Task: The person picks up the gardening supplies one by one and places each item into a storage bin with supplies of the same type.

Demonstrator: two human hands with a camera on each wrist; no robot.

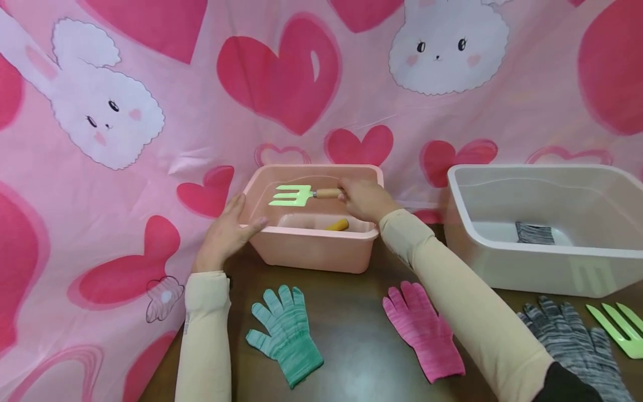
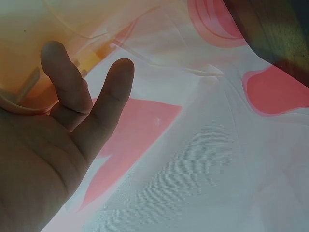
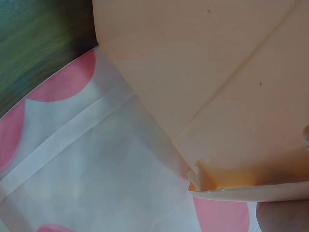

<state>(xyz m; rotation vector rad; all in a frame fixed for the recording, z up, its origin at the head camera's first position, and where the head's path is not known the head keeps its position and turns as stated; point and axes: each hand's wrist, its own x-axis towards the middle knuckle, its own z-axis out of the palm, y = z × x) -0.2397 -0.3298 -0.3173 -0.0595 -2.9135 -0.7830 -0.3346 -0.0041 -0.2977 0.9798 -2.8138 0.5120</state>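
My right hand (image 1: 365,199) grips the wooden handle of a hand fork (image 1: 297,195) with light green tines, held level over the pink plastic bin (image 1: 311,251). Its tines point left. Inside that bin, a yellowish rounded handle (image 1: 337,225) shows above the front rim; the rest of it is hidden. My left hand (image 1: 223,234) rests against the bin's left side, thumb over the front-left rim corner. In the left wrist view, two fingers of the left hand (image 2: 53,145) extend beside the bin wall. The right wrist view mostly shows the bin's wall (image 3: 217,72).
A larger whitish bin (image 1: 542,268) stands at right with a folded grey striped cloth item (image 1: 534,233) inside. In front lie a green glove (image 1: 288,335), a pink glove (image 1: 424,332), a grey glove (image 1: 577,346) and another green fork head (image 1: 623,329). A heart-and-rabbit cloth (image 1: 281,72) hangs behind.
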